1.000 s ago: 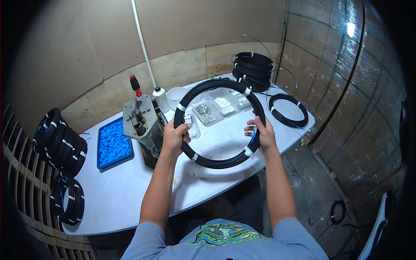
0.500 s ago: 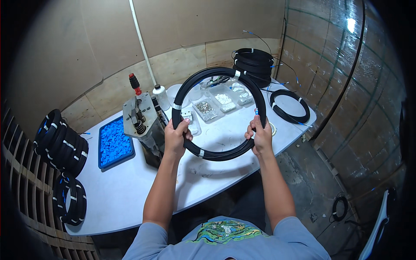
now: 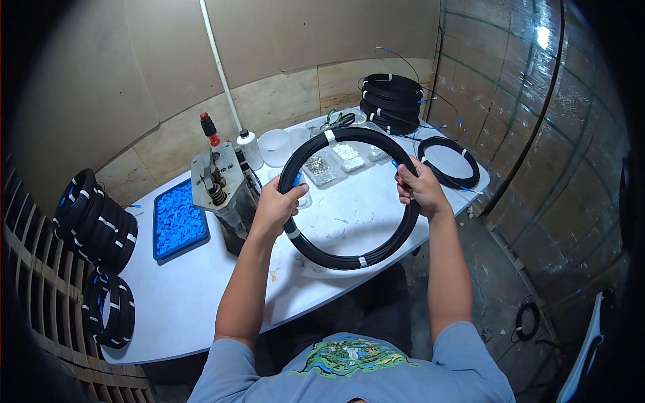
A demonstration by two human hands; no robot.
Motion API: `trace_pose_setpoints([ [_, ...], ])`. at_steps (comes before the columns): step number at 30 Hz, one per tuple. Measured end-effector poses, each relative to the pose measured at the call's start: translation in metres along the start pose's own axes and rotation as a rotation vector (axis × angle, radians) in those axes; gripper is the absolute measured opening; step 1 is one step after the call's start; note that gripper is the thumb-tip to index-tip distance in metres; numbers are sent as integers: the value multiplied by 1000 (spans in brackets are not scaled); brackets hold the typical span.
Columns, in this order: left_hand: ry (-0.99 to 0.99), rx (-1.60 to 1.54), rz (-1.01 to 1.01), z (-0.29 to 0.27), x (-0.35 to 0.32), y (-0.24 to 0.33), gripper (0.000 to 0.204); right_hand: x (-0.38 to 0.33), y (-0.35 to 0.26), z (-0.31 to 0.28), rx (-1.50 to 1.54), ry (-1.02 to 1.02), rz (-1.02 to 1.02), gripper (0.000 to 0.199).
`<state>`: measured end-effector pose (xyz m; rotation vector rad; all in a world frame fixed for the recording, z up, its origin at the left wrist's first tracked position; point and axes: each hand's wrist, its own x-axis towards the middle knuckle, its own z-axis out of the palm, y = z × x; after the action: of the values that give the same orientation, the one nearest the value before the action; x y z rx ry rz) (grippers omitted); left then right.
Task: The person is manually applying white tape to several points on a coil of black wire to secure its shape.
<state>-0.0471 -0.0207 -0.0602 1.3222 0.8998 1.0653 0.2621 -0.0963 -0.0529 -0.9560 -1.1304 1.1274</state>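
Both my hands hold up a large coil of black cable (image 3: 326,258) above the white table. White bands tie the coil at several spots. My left hand (image 3: 277,205) is closed around its left side, thumb on top, with a small blue piece showing beside the thumb. On the opposite side my right hand (image 3: 424,188) grips the coil, fingers curled through the ring. Another bit of blue shows at those fingertips. Through the ring, the tabletop and clear trays of small parts are visible.
A bench press (image 3: 218,178) with a red-black handle stands left of the coil, beside a blue tray of blue connectors (image 3: 178,218). Black coils are stacked at far left (image 3: 101,221) and back right (image 3: 392,101); a single coil (image 3: 449,142) lies at right. A white bottle (image 3: 248,144) stands behind.
The coil has turned counterclockwise and come lower, nearer to me. My right hand has moved up and to the right with its side of the coil; my left hand has barely shifted.
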Motion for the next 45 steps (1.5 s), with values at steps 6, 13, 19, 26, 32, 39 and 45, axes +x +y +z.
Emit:
trace_pose_setpoints([
  [6,43,-286,5,2,-2,-3,19,1,-6,-3,183,3,-60,42],
  [13,124,-462,2,-3,9,-19,18,-7,46,35,232,277,-97,37],
  [19,156,-434,-68,-20,13,-29,18,-25,46,72,168,360,-200,40],
  [26,196,-390,-56,-17,4,-25,15,-18,50,63,182,369,-145,40],
  [32,168,-326,53,2,-7,-24,17,-5,53,39,320,358,-63,38],
  [39,179,-210,56,-12,-1,-37,20,-7,57,33,336,294,-82,39],
  [45,18,214,243,-19,5,5,37,-5,11,15,-18,9,-150,40],
])
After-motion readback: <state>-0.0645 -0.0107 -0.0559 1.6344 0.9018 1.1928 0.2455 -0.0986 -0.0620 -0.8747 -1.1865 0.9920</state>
